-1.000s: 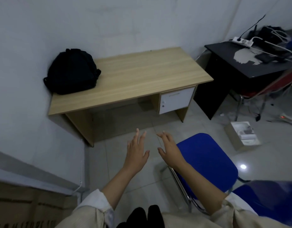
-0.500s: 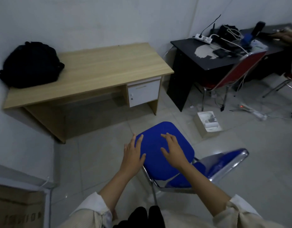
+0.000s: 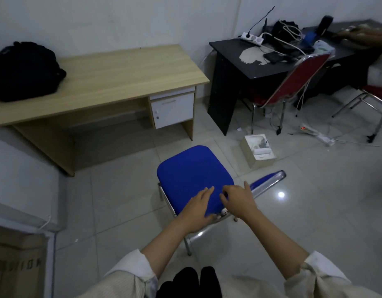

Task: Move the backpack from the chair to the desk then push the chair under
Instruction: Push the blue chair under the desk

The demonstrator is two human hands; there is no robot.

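- Chair (image 3: 194, 179): stiff metal frame with a padded blue seat, probably light; it should slide easily on smooth tile. Best held at the seat's rear edge or the backrest.
- Left hand (image 3: 198, 209) and right hand (image 3: 239, 201): fingers spread, holding nothing, over the seat's near edge.
- Backpack (image 3: 24, 70) lies on the desk (image 3: 125, 76); the chair stands well apart from it.

a black table (image 3: 256, 67) stands at the right by the wall, its top crowded with a white power strip (image 3: 252, 38), tangled cables (image 3: 290, 31) and a dark phone (image 3: 274, 57). a red chair (image 3: 297, 79) is tucked against it. on the tiled floor (image 3: 314, 211) nearby sits an open cardboard box (image 3: 257, 153), with a second power strip (image 3: 316, 135) lying further right.
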